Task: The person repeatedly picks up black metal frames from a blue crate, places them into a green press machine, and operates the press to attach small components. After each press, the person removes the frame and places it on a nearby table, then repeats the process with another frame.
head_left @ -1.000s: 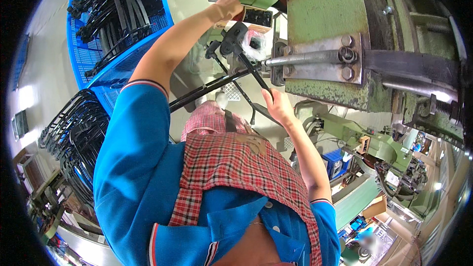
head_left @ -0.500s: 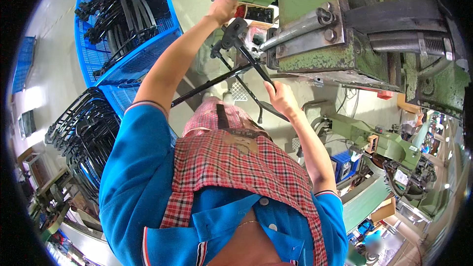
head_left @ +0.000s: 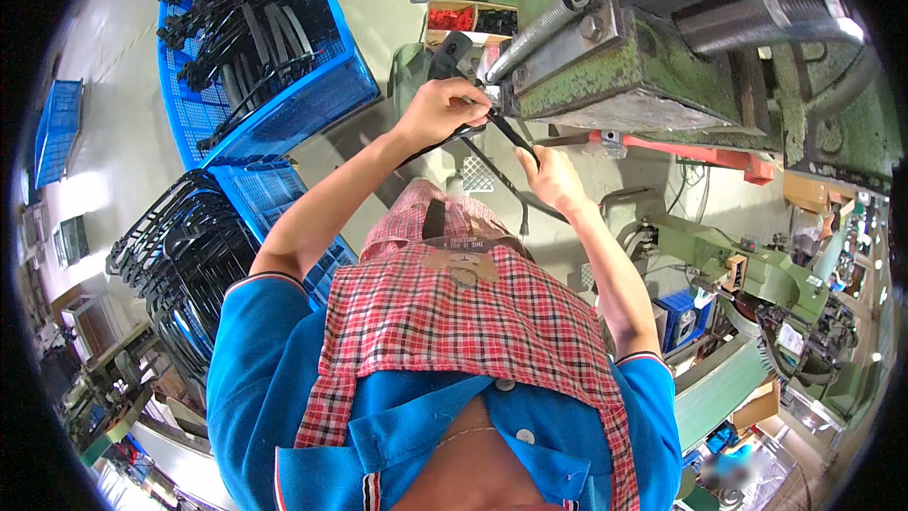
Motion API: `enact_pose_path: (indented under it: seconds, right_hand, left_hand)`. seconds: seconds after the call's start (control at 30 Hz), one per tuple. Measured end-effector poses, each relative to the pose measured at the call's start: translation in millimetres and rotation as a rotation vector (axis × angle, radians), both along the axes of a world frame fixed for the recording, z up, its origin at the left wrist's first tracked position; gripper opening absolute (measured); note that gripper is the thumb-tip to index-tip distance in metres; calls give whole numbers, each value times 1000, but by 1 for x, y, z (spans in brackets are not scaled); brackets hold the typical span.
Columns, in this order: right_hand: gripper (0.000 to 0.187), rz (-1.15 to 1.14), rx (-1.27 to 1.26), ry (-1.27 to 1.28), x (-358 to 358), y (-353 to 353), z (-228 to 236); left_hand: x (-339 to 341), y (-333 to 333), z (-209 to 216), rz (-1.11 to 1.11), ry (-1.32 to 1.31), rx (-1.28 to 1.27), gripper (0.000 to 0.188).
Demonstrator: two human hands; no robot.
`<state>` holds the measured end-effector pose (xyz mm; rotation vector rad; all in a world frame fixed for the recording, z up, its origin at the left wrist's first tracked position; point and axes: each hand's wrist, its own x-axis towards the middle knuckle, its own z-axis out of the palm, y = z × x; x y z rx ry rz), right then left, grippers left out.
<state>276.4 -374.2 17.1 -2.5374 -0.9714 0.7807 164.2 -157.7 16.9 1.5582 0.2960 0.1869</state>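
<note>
A black tubular frame with a chunky black plastic joint at its far end lies in front of the green press-like machine. My right hand is wrapped round its straight tube. My left hand is closed in a pinch over the frame, just below the joint; whatever its fingertips hold is too small to make out. The joint end sits close to the machine's working point, partly hidden behind my left hand. Thinner black bars of the frame hang below both hands.
Beyond the hands, a divided box holds small red parts and black parts. Blue crates with black frame parts stand at left, beside stacked black tubular frames. A red bar juts out under the machine.
My left hand has come back from the parts box to the frame, near the tube below the joint. My right hand keeps its grip on the tube.
</note>
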Motion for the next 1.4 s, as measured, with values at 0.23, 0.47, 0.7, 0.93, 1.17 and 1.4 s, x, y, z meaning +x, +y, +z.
enact_pose_path:
  seconds: [0.23,0.47,0.7,0.93,1.17,1.4]
  right_hand:
    - [48,52,-17,-12,2,-1,3]
    - [49,41,-58,-33,2,-4,-1]
    - [49,20,-76,-3,2,-3,1]
    - [50,18,-91,43,4,2,8]
    - [53,30,-117,41,2,2,9]
    - [52,32,-70,52,6,2,9]
  left_hand:
    - [14,-15,23,-12,139,282,9]
    - [-3,-15,4,103,-37,170,13]
    - [-109,-19,-47,99,138,824,21]
    - [-114,-39,-41,156,302,652,23]
    - [-112,-40,-33,154,326,630,25]
    - [-110,-41,-28,162,401,700,27]
